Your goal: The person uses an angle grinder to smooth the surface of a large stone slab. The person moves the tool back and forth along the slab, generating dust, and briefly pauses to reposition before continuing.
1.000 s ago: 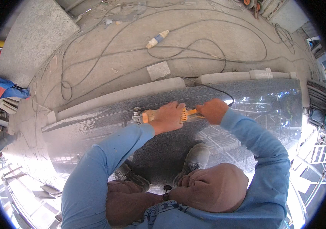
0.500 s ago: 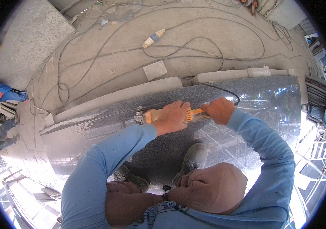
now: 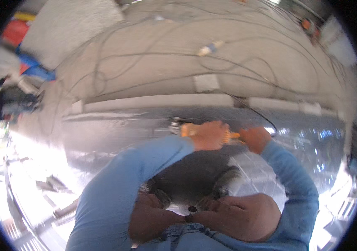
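Observation:
An orange-yellow angle grinder lies across the polished dark stone slab in front of me. Around its body is my left hand, fingers closed. My right hand grips its rear end, where a black cord arcs off toward the far side. At its left end the metal head sits at the slab, close to the far edge; motion blur hides whether the disc touches the stone.
Pale blocks line the slab's far edge. Beyond, looping cables and a blue-and-white connector lie on the dusty floor beside a small flat piece. A large pale slab stands far left; a person is at the left rim.
My view has swung, shifting the whole scene to the right and blurring it. More of the person at the left now shows. Both hands keep their hold on the grinder.

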Motion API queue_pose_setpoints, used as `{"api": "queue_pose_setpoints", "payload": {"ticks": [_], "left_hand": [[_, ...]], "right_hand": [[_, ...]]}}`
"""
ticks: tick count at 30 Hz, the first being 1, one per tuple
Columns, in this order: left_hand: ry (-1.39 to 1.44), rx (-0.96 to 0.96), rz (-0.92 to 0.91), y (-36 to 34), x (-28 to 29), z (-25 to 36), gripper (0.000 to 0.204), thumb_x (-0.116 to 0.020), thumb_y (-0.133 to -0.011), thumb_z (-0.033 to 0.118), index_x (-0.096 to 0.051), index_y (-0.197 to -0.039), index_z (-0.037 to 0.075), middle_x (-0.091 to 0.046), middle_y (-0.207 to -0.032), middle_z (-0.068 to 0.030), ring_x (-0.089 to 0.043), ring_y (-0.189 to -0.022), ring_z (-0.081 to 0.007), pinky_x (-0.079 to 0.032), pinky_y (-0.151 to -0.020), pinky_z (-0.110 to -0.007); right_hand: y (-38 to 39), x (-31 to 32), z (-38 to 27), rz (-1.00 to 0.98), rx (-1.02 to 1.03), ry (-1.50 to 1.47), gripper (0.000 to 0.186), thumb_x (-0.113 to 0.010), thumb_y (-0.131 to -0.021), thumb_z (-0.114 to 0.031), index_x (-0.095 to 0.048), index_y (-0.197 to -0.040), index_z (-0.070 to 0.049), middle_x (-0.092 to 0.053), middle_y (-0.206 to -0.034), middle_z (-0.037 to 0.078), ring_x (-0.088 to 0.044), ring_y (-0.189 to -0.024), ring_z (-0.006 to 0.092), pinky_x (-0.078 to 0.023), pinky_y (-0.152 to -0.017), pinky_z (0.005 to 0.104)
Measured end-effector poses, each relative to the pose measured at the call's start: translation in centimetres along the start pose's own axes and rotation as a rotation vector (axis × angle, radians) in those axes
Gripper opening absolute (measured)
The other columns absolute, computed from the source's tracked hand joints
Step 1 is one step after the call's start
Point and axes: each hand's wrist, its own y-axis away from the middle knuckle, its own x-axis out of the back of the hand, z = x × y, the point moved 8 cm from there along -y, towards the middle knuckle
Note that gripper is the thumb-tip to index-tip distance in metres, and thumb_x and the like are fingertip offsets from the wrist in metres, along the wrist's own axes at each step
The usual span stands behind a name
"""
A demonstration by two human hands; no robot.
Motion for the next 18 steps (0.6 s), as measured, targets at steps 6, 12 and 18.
{"api": "queue_pose_setpoints", "payload": {"ticks": [6, 12, 18], "left_hand": [[-0.019, -0.009, -0.004, -0.1, -0.8, -1.1, 0.08, -0.081, -0.068, 0.027, -0.049, -0.136, -0.001, -0.057, -0.115, -0.0206, -0.059, -0.111, -0.0376, -0.052, -0.088, -0.049], [-0.006, 0.002, -0.022, 1.0, -0.6, -1.4, 0.077, -0.082, -0.068, 0.025, -0.05, -0.133, -0.002, -0.058, -0.115, -0.0224, -0.061, -0.107, -0.0372, -0.052, -0.087, -0.049], [-0.06, 0.007, -0.014, 2.4, 0.4, -2.0, 0.079, -0.084, -0.067, 0.024, -0.048, -0.133, -0.003, -0.058, -0.115, -0.0221, -0.061, -0.107, -0.0373, -0.051, -0.087, -0.049]], "right_hand": [[-1.1, -0.3, 0.1, 0.084, 0.051, 0.062, 0.02, -0.065, -0.086, -0.019, -0.061, -0.103, -0.009, -0.071, -0.08, 0.016, -0.071, -0.074, 0.0361, -0.055, -0.064, 0.0502], [-2.3, -2.0, -0.1, 0.177, 0.106, 0.077, 0.017, -0.066, -0.081, -0.018, -0.063, -0.094, -0.007, -0.067, -0.079, 0.016, -0.067, -0.075, 0.0375, -0.051, -0.064, 0.0501], [-3.5, -3.5, -0.3, 0.16, 0.076, 0.127, 0.022, -0.069, -0.081, -0.021, -0.064, -0.1, -0.01, -0.067, -0.078, 0.014, -0.068, -0.076, 0.0331, -0.051, -0.064, 0.0492]]}}
